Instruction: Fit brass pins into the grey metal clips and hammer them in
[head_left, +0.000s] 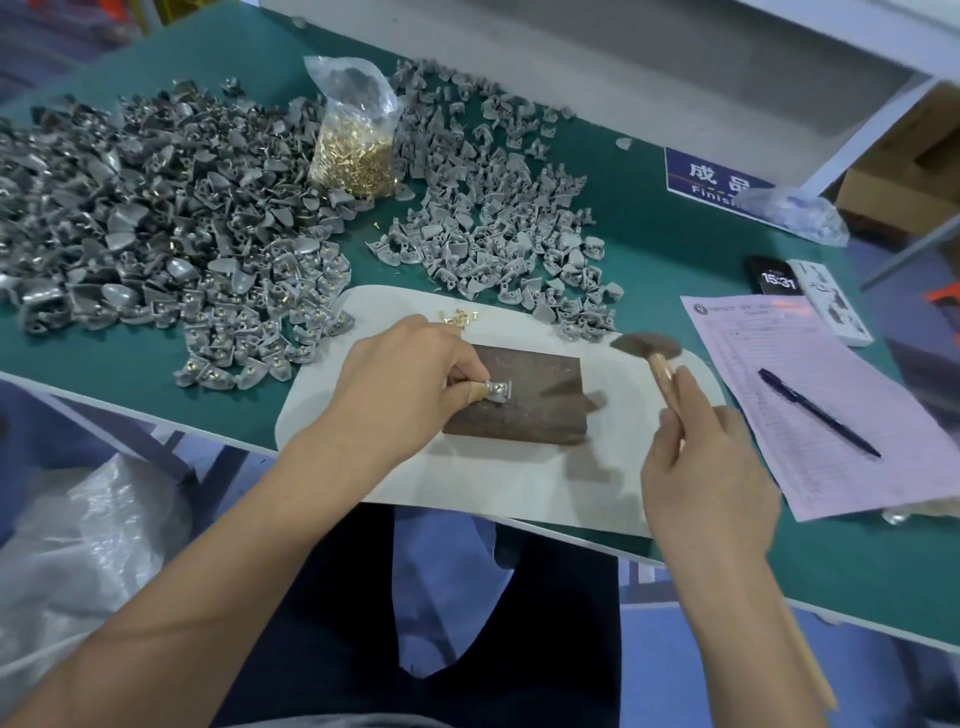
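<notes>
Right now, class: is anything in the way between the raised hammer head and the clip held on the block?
Nothing visible. The hammer in the right hand hangs over bare pad; the left hand pinches the clip on the block from its left side.

A green surface (649, 228) is filling most of the view under even, soft light. A white frame (878, 135) is rising past its far right corner, with a cardboard box (904, 171) sitting behind it. A blue floor (675, 649) is showing below the near edge, and crumpled clear plastic (78, 545) is lying off the near left.
</notes>
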